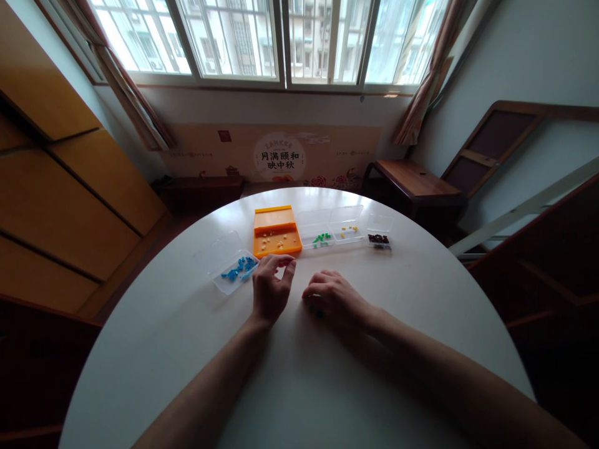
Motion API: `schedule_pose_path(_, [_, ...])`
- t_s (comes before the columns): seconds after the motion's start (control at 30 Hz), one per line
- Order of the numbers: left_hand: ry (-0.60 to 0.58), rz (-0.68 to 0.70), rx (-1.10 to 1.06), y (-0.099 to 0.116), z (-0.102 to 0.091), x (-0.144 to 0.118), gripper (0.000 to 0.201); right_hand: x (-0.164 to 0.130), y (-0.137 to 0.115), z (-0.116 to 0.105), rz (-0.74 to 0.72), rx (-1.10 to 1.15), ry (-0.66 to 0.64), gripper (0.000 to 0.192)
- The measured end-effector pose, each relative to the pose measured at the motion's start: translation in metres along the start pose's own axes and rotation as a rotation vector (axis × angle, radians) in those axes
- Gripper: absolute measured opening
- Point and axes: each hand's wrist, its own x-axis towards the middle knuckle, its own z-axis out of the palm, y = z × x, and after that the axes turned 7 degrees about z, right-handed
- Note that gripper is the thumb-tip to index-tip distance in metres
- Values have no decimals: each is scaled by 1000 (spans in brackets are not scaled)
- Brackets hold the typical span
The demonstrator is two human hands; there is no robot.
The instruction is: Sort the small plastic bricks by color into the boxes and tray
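My left hand [272, 287] is just in front of the orange case [276, 228], its fingers curled and the thumb close to the index fingertip. Whatever is in that pinch is too small to make out. Beside it, my right hand [334, 293] rests low over the table with bent fingers. A few small dark green pieces [318, 312] show beneath its palm, partly hidden. The orange case lies with its lid folded back and holds several small pale pieces [281, 243]. Left of it, an open clear box [228, 285] contains several blue pieces [241, 267].
On the white round table [178, 349], clear boxes hold bright green pieces [322, 238], yellow pieces [349, 231] and dark brown pieces [378, 239], all with lids raised behind. A wooden stool [416, 178] stands beyond the table at the right, under the window side.
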Motion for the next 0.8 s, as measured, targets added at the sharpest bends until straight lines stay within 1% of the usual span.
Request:
schedule_pose_path(0.13, [-12,-5,-19,1,-1,-1,13,2,2,2,39,53,74,9])
schedule_pose_path(0.27, [-20,5,-32,-1,-1,-3,9,7,4,-3,118,162,163,11])
schedule_pose_path(0.4, [-24,36,-33,-2,0,-5,7,15,16,-13,269,212,276,14])
schedule_pose_path(0.5, [-68,87,-36,-1,0,-7,4,26,30,-22,384,215,348,14])
schedule_pose_path(0.6, [-113,148,-40,1,-2,-7,6,43,44,-30,475,248,452,14])
schedule_pose_path(0.7, [-133,196,-37,1,-4,-8,7,59,54,-34,513,351,535,19])
schedule_pose_path(0.8, [-138,205,-38,2,-4,-8,8,65,62,-33,500,466,556,28])
